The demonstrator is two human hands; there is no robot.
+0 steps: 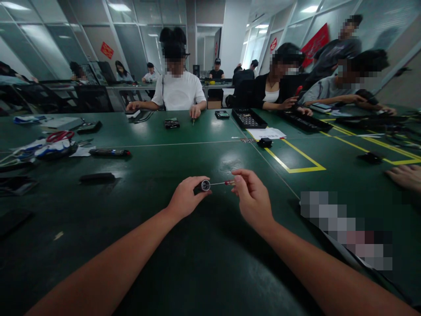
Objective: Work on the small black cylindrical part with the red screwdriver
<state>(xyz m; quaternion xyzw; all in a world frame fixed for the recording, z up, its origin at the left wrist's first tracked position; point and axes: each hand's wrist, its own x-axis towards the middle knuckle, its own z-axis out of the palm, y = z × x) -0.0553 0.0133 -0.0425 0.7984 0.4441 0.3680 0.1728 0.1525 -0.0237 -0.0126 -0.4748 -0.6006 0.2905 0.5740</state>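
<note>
My left hand point(184, 198) is closed around a short black cylinder point(205, 185), whose round, silvery open end faces me. Thumb and fingers grip it from the left side. In my right hand point(254, 199) is a thin screwdriver point(228, 182) with a reddish handle, pinched between thumb and fingers. Its slim metal shaft points left, and the tip reaches the rim of the cylinder; I cannot tell whether it is inside or just touching. Both hands are raised over the green table point(197, 254).
On the left lie a dark elongated object point(97, 177), a black marker-like tube point(110, 152) and tangled cables point(54, 147). At right, a pixelated sheet point(345, 230) and another person's hand point(406, 177). Across the table, people work near black trays point(249, 118) and yellow tape point(305, 169).
</note>
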